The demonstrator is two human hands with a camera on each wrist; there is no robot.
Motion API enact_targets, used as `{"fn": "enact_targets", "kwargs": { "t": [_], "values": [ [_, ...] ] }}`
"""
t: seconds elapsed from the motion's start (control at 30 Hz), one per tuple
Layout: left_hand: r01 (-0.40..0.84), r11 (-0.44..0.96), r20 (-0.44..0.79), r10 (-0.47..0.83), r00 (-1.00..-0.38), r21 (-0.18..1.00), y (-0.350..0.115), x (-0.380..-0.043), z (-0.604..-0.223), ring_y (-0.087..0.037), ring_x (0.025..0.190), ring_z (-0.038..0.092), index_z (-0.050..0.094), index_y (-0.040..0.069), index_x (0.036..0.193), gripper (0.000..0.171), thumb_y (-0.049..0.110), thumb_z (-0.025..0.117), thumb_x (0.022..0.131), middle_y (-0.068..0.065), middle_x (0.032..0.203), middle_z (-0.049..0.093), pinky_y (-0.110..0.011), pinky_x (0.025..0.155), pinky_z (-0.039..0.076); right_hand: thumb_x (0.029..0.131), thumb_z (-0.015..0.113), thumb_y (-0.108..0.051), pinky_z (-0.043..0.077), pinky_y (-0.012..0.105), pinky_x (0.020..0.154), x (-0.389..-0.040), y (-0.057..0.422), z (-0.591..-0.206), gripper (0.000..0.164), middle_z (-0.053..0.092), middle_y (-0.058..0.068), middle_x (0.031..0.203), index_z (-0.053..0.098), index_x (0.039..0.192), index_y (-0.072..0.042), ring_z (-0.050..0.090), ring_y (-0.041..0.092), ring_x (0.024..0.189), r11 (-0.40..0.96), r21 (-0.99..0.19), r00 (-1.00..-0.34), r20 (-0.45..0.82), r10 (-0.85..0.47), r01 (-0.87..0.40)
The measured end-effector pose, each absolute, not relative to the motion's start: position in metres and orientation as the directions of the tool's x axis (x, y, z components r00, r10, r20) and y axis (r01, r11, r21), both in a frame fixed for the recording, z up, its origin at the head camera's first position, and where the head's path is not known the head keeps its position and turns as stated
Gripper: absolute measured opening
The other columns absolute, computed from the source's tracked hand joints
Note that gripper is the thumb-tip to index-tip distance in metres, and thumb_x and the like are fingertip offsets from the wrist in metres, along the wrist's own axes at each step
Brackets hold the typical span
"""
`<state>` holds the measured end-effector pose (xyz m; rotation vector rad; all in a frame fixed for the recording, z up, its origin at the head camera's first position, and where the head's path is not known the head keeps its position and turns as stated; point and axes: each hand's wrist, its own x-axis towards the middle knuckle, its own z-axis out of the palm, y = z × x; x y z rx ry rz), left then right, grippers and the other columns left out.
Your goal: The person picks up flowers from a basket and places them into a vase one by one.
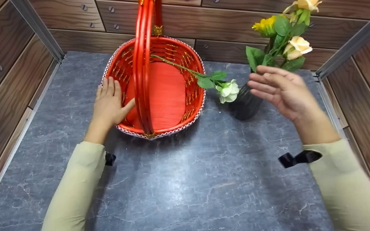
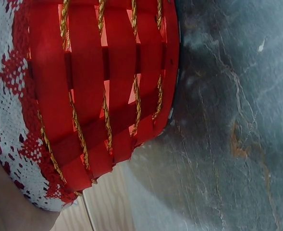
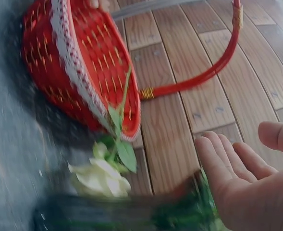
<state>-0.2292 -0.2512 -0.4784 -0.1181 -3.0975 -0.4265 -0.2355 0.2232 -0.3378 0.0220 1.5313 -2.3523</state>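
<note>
My left hand [image 1: 108, 102] rests on the left rim of a red woven basket [image 1: 169, 93] with a tall arched handle, fingers extended and thumb over the inside. A white rose [image 1: 228, 91] lies across the basket's right rim, its stem reaching inside and its bloom hanging outside. Beside it a dark vase [image 1: 246, 104] holds peach roses [image 1: 297, 48] and a yellow flower [image 1: 265, 26]. My right hand [image 1: 284, 89] hovers at the vase's right, fingers straight, holding nothing. In the right wrist view the vase is blurred below the white rose [image 3: 100, 178].
The basket and vase stand on a grey marbled tabletop [image 1: 178, 183]. Wood-patterned panels [image 1: 236, 29] close off the back and both sides, with metal rails [image 1: 37, 29] at the corners.
</note>
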Motion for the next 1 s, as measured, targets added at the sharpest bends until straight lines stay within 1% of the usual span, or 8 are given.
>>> {"fn": "enact_targets", "kwargs": {
  "t": [0.17, 0.27, 0.37, 0.47, 0.6, 0.7, 0.87, 1.0],
  "values": [
    [0.076, 0.962, 0.014, 0.075, -0.997, 0.261, -0.251, -0.229, -0.478, -0.045, 0.152, -0.003, 0.014, -0.011, 0.154, 0.099, 0.067, 0.035, 0.097, -0.031, 0.163, 0.003, -0.056, 0.123, -0.001, 0.098, 0.063, -0.013, 0.048, 0.046, 0.103, -0.236, 0.199, -0.356, 0.038, 0.062, 0.024, 0.131, 0.058, 0.133, 0.001, 0.064, 0.034, 0.119, -0.366, -0.868, -0.924, -0.225, -0.309, 0.334],
    [0.077, 0.962, 0.014, 0.076, -0.997, 0.261, -0.251, -0.23, -0.477, -0.045, 0.152, -0.003, 0.014, -0.011, 0.155, 0.098, 0.067, 0.035, 0.098, -0.03, 0.163, 0.003, -0.056, 0.123, -0.001, 0.098, 0.063, -0.019, 0.045, 0.046, 0.106, -0.237, 0.183, -0.366, 0.045, 0.055, 0.026, 0.139, 0.054, 0.137, 0.002, 0.06, 0.036, 0.124, -0.383, -0.849, -0.913, -0.242, -0.329, 0.363],
    [0.076, 0.961, 0.014, 0.075, -0.997, 0.266, -0.25, -0.23, -0.478, -0.044, 0.152, -0.004, 0.014, -0.01, 0.155, 0.097, 0.065, 0.036, 0.098, -0.03, 0.163, 0.003, -0.056, 0.123, -0.001, 0.1, 0.06, -0.024, 0.043, 0.047, 0.109, -0.239, 0.165, -0.373, 0.053, 0.047, 0.028, 0.146, 0.046, 0.143, 0.003, 0.057, 0.036, 0.127, -0.385, -0.84, -0.903, -0.253, -0.347, 0.383],
    [0.074, 0.96, 0.015, 0.072, -0.997, 0.269, -0.251, -0.23, -0.478, -0.045, 0.152, -0.003, 0.015, -0.01, 0.155, 0.095, 0.063, 0.037, 0.098, -0.03, 0.163, 0.003, -0.057, 0.122, 0.0, 0.103, 0.053, -0.027, 0.042, 0.047, 0.11, -0.241, 0.147, -0.379, 0.054, 0.042, 0.028, 0.15, 0.042, 0.147, 0.003, 0.054, 0.037, 0.131, -0.381, -0.838, -0.897, -0.252, -0.364, 0.39],
    [0.069, 0.961, 0.022, 0.066, -0.998, 0.269, -0.252, -0.23, -0.478, -0.045, 0.152, -0.002, 0.016, -0.01, 0.155, 0.094, 0.061, 0.039, 0.098, -0.03, 0.163, 0.005, -0.057, 0.122, 0.0, 0.106, 0.044, -0.029, 0.043, 0.046, 0.111, -0.245, 0.129, -0.387, 0.053, 0.041, 0.027, 0.152, 0.039, 0.149, 0.002, 0.043, 0.04, 0.14, -0.384, -0.835, -0.89, -0.242, -0.387, 0.394],
    [0.068, 0.96, 0.027, 0.063, -0.998, 0.27, -0.253, -0.229, -0.478, -0.045, 0.152, -0.001, 0.016, -0.01, 0.154, 0.094, 0.061, 0.04, 0.098, -0.03, 0.163, 0.006, -0.056, 0.123, 0.0, 0.107, 0.041, -0.029, 0.042, 0.044, 0.111, -0.248, 0.119, -0.394, 0.053, 0.04, 0.025, 0.153, 0.038, 0.15, 0.001, 0.041, 0.04, 0.141, -0.399, -0.821, -0.883, -0.247, -0.398, 0.409],
    [0.069, 0.959, 0.025, 0.065, -0.998, 0.276, -0.252, -0.228, -0.478, -0.045, 0.152, -0.002, 0.016, -0.01, 0.154, 0.093, 0.06, 0.04, 0.098, -0.03, 0.163, 0.006, -0.056, 0.123, 0.001, 0.107, 0.041, -0.029, 0.041, 0.043, 0.112, -0.252, 0.105, -0.407, 0.052, 0.042, 0.023, 0.153, 0.037, 0.151, 0.0, 0.044, 0.037, 0.14, -0.457, -0.761, -0.871, -0.286, -0.4, 0.46],
    [0.069, 0.958, 0.018, 0.067, -0.998, 0.278, -0.25, -0.229, -0.477, -0.045, 0.152, -0.003, 0.015, -0.01, 0.155, 0.094, 0.061, 0.039, 0.098, -0.03, 0.163, 0.004, -0.056, 0.123, 0.0, 0.106, 0.043, -0.029, 0.043, 0.043, 0.111, -0.255, 0.093, -0.415, 0.05, 0.048, 0.021, 0.149, 0.042, 0.148, -0.001, 0.046, 0.036, 0.138, -0.506, -0.708, -0.862, -0.322, -0.391, 0.494]
  ]
}}
